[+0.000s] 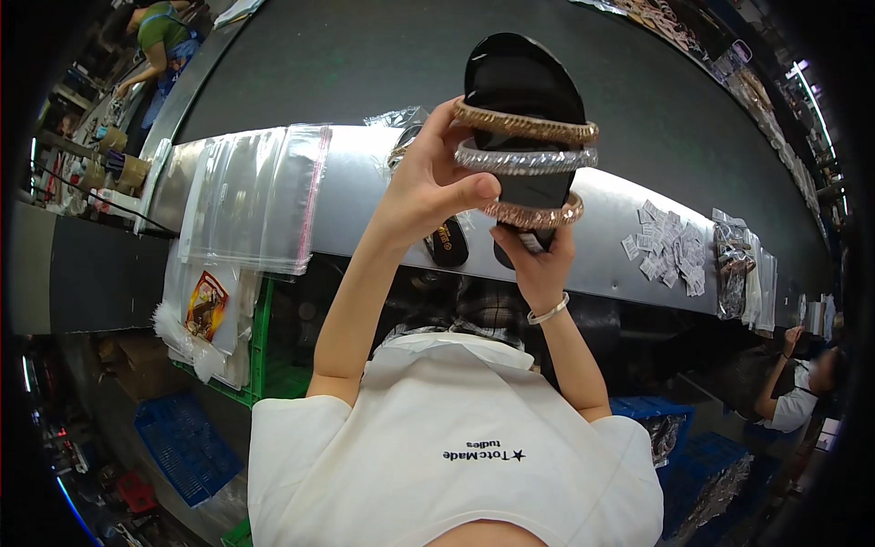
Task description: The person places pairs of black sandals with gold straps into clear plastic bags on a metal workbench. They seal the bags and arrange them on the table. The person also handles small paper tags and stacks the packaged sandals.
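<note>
We see the left hand [428,187] raised over the metal ledge [629,242], its fingers wrapped round the side of a black sandal [524,91] and its thumb pressed across the sole between the straps. The right hand [538,260] grips the sandal from below at its heel end, fingers closed on it, a pale bracelet [549,313] on the wrist. The sandal is held up off the ledge, toe pointing away from us, with three glittering straps across it: a gold one [529,123] farthest, a silver one [529,159] in the middle and a rosy one [538,216] nearest the right hand. A second dark sandal [448,242] shows just beneath the left wrist, partly hidden. To the left, a stack of clear bags [260,196] with a pink edge lies over the ledge, above a green crate [264,365]. To the right, small white packets [670,246] are scattered on the ledge, well apart from the hands. A dark belt [365,64] runs behind. Another person [793,401] sits at far right.
</note>
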Available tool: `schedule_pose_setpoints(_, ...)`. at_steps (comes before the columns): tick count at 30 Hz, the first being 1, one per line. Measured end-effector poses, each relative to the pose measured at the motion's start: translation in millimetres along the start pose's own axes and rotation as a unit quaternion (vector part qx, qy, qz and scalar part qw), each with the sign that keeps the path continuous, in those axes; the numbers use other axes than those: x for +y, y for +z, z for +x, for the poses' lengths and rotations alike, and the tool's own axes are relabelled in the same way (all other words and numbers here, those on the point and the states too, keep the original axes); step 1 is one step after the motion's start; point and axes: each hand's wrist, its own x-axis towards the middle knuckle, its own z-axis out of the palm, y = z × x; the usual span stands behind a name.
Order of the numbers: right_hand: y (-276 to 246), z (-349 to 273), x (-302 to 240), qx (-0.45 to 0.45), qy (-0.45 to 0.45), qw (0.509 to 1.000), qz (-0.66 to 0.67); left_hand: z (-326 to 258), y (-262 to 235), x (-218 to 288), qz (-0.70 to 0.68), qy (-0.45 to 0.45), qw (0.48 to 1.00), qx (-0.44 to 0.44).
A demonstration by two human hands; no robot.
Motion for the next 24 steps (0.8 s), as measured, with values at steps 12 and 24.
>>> schedule_pose_setpoints(12, 0, 11, 31, -0.019, 0.047, 0.994, 0.1, 11, -5, -35, -0.084, -0.019, 0.996, -0.014)
schedule_pose_setpoints(24, 2, 6, 34, -0.036, 0.096, 0.989, 0.105, 4, -3, -40, -0.052, -0.037, 0.998, 0.019)
